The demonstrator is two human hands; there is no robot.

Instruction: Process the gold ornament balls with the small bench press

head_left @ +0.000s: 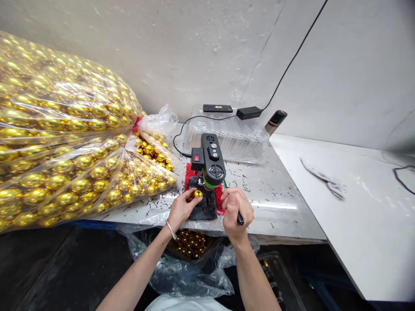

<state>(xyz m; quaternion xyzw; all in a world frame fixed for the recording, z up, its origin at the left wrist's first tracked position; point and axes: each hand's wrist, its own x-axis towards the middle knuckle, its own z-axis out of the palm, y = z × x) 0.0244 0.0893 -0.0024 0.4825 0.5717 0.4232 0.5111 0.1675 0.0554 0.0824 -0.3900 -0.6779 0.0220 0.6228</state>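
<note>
My left hand (pixel 182 208), with a bracelet at the wrist, pinches a small shiny gold ball (pixel 198 194) between thumb and fingers. It holds the ball beside the base of a small black bench drill press (pixel 212 159), just left of the column under its head. My right hand (pixel 237 211) is wrapped round the black-tipped lever handle (pixel 240 219) on the machine's right side. Under the machine lies a red mat (pixel 189 173), strewn with dark shavings. The tool tip below the head is mostly hidden.
A large clear bag (pixel 81 162) of gold balls fills the left. Below the table edge, an open plastic bag (pixel 191 244) holds more. Behind the machine sit a clear plastic tray (pixel 227 138), a power adapter (pixel 249 112) and a dark-capped bottle (pixel 276 121). A cable hangs above.
</note>
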